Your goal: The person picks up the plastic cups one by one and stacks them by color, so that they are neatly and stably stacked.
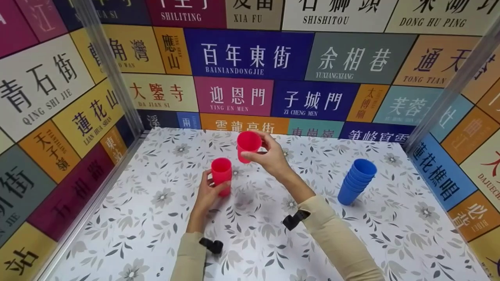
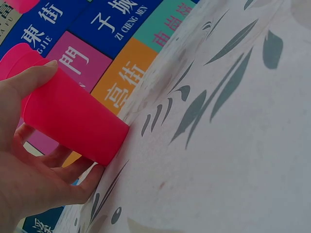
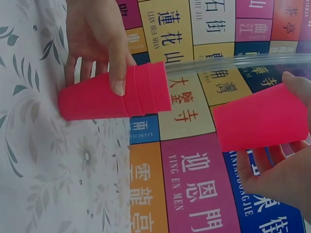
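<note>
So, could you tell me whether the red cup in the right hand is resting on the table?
No, the right hand holds the red cup up in the air, clear of the table.

Floral tabletop (image 1: 156, 218); colourful street-name sign walls (image 1: 250, 54) around.

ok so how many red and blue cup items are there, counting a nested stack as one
red: 2, the red stack held by the left hand and the single red cup held up by the right hand
blue: 1, the blue stack standing apart from both hands
total: 3
</note>
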The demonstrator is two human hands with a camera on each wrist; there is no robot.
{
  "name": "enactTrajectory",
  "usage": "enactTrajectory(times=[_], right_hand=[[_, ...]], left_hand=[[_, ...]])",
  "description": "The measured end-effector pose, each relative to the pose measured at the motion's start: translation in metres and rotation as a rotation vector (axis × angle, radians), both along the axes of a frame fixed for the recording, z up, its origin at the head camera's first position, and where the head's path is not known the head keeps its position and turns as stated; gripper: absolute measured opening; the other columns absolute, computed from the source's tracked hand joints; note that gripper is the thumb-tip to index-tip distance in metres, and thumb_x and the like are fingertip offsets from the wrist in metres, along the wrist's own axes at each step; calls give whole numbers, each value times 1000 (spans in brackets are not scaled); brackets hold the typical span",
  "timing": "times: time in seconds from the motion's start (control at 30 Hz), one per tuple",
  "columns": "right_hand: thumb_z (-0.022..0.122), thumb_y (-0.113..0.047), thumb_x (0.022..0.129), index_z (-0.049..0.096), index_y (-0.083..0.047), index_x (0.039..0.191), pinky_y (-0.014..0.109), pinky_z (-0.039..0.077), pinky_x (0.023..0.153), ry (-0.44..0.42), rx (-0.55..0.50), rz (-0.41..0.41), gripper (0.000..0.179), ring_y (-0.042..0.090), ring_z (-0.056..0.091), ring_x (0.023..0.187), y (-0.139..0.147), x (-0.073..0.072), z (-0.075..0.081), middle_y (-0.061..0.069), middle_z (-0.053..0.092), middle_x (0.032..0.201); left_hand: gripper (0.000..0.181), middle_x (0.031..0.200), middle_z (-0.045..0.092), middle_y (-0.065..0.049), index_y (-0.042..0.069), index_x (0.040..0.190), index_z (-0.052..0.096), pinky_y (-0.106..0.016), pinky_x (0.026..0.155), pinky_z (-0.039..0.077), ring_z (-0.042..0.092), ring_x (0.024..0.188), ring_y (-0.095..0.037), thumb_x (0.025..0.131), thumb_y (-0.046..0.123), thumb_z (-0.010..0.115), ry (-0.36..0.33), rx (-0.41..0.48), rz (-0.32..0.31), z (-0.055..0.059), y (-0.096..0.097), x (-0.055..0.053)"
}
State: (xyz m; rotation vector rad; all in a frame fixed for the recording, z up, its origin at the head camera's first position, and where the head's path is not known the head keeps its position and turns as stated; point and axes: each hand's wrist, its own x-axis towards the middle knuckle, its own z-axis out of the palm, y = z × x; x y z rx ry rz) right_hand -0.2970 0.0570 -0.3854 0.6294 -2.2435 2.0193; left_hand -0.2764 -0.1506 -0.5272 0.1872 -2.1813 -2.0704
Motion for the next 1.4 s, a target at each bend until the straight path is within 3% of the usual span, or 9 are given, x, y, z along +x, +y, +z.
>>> enactTrajectory(times=[0.07, 0.17, 0.3, 0.57, 0.73, 1.07, 1.4], right_hand=[[82, -11, 81, 53, -8, 141, 26, 57, 83, -5, 9, 17, 66, 21, 61, 110, -3, 0, 1, 15, 63, 127], [82, -12, 81, 53, -8, 141, 27, 57, 84, -4, 15, 43, 67, 21, 61, 111, -9, 1, 2, 14, 63, 127], [82, -13, 81, 54, -9, 141, 27, 57, 84, 6, 11, 74, 66, 22, 61, 111, -18, 3, 3, 13, 63, 127], [81, -15, 83, 51, -9, 143, 29, 57, 89, 11, 57, 119, 67, 23, 60, 114, -36, 4, -1, 11, 62, 128], [82, -20, 83, 51, -15, 144, 32, 57, 90, -5, 65, 120, 68, 23, 60, 116, -46, 3, -6, 9, 62, 129], [81, -17, 83, 50, -16, 146, 30, 55, 87, -31, 37, 74, 70, 24, 60, 116, -54, 2, -18, 11, 62, 131], [82, -22, 83, 50, -17, 146, 35, 55, 92, -52, 78, 18, 72, 27, 57, 121, -64, -2, -30, 11, 61, 132]], left_hand=[[71, 136, 56, -29, 4, 144, 39, -38, 96, 53, 58, 124, -38, 84, 10, 77, 0, 7, -3, 8, 1, 5], [69, 135, 57, -29, 4, 143, 40, -37, 94, 53, 58, 124, -38, 84, 9, 76, 5, 17, -7, 7, 0, 4], [68, 135, 58, -26, 7, 142, 40, -38, 95, 54, 59, 122, -36, 84, 12, 77, 19, 23, -4, -7, -2, -3], [68, 135, 59, -26, 8, 141, 40, -43, 98, 53, 60, 122, -37, 85, 14, 78, 35, 6, -15, -9, -4, -2], [67, 137, 57, -26, 7, 142, 39, -46, 100, 52, 58, 125, -39, 86, 13, 77, 46, 13, -26, -9, -5, -1], [69, 135, 59, -24, 13, 143, 40, -48, 103, 50, 59, 124, -37, 85, 13, 76, -20, -18, -18, -9, -5, -2], [65, 135, 59, -24, 12, 142, 40, -50, 105, 49, 59, 125, -38, 86, 12, 74, 5, -39, -29, -8, -4, -3]])
